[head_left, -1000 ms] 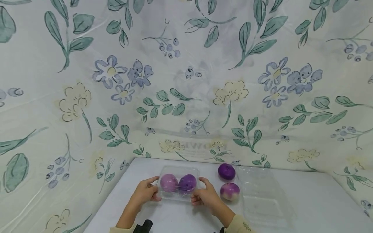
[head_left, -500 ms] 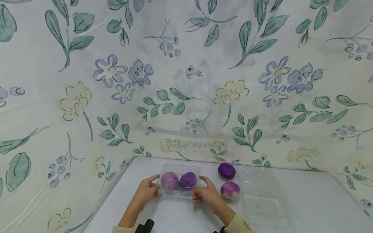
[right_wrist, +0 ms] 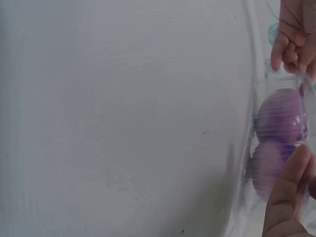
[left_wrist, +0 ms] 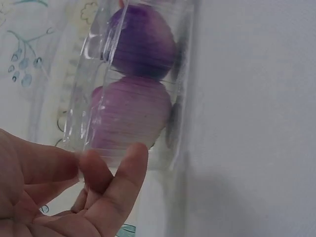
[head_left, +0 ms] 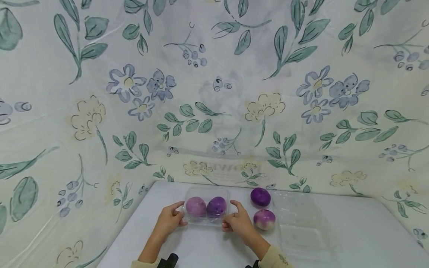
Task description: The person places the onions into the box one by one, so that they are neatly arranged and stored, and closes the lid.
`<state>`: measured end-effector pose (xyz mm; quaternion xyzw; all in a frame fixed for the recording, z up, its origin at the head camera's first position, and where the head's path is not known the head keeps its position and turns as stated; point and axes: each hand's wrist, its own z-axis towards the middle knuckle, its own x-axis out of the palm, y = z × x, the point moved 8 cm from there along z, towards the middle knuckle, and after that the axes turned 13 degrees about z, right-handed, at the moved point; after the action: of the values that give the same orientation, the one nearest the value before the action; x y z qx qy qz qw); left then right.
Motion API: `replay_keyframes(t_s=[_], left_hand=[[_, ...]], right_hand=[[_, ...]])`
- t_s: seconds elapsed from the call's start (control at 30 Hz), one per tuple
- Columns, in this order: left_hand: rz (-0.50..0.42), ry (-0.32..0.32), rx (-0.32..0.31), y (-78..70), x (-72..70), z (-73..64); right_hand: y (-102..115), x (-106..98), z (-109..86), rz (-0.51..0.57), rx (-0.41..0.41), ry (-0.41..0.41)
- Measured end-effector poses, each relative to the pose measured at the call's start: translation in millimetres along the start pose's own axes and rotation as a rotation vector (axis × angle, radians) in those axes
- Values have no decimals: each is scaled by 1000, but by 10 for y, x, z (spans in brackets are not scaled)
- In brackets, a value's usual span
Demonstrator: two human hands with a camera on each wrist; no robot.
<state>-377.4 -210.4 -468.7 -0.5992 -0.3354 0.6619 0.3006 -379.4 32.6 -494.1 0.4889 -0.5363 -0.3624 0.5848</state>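
Clear plastic container (head_left: 206, 224), one, pinched at its ends by the left hand (head_left: 168, 219) and right hand (head_left: 238, 223), positioned slightly nearer the floral sheet (head_left: 201, 134) in the head view than one second earlier; whether it was raised or slid cannot be told. Enclosed side by side: pinkish turnip (head_left: 196, 207), darker purple turnip (head_left: 216, 206). Unmoved on the white table (head_left: 197, 249): two loose turnips (head_left: 264, 219) beside a clear tray (head_left: 301, 214), seen only from the head. Left fingertips (left_wrist: 135, 154) against the container's end are shown closely by the left wrist view.
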Motion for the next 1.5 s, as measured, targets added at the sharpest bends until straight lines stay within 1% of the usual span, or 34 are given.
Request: replay_keyframes(t_s=[0.17, 0.27, 0.33, 0.4, 0.47, 0.5, 0.57, 0.63, 0.7, 0.77, 0.87, 0.97, 1.07, 1.13, 1.2, 1.33, 1.47, 1.5], left_hand=[[16, -3, -15, 6, 3, -11], [56, -24, -14, -3, -23, -18], [97, -48, 9, -31, -49, -12], [160, -81, 48, -75, -84, -3], [237, -130, 104, -130, -129, 4], [277, -158, 134, -161, -153, 4], [335, -200, 190, -239, -155, -3], [372, -219, 230, -300, -137, -17], [390, -213, 263, -355, -112, -36], [412, -201, 289, -396, -96, -57], [455, -175, 312, -443, -95, -87], [518, -134, 300, -457, -75, -97], [597, -70, 279, -467, -40, -79], [647, -32, 280, -497, -14, -56], [690, 0, 303, -553, 26, -29], [763, 28, 380, -698, 122, 11], [837, 42, 429, -798, 238, 58], [848, 46, 438, -821, 268, 74]], right_hand=[[-27, -18, 4, -33, 23, -39], [-35, -26, -2, -44, 31, -55], [-30, -27, -14, -54, 30, -59], [-7, -34, -29, -108, 6, -65], [53, -44, -46, -209, -53, -70], [98, -46, -57, -285, -98, -71], [207, -80, -97, -467, -196, -78], [307, -94, -151, -626, -275, -72], [391, -84, -212, -770, -337, -57], [450, -62, -267, -854, -368, -25], [537, -37, -322, -974, -407, 18], [623, -74, -335, -1072, -426, 64], [715, -171, -319, -1179, -445, 83], [775, -281, -313, -1240, -456, 76], [832, -428, -320, -1292, -457, 54], [923, -756, -379, -1367, -472, 24], [986, -1065, -464, -1416, -514, -2], [991, -1143, -485, -1433, -513, -11]])
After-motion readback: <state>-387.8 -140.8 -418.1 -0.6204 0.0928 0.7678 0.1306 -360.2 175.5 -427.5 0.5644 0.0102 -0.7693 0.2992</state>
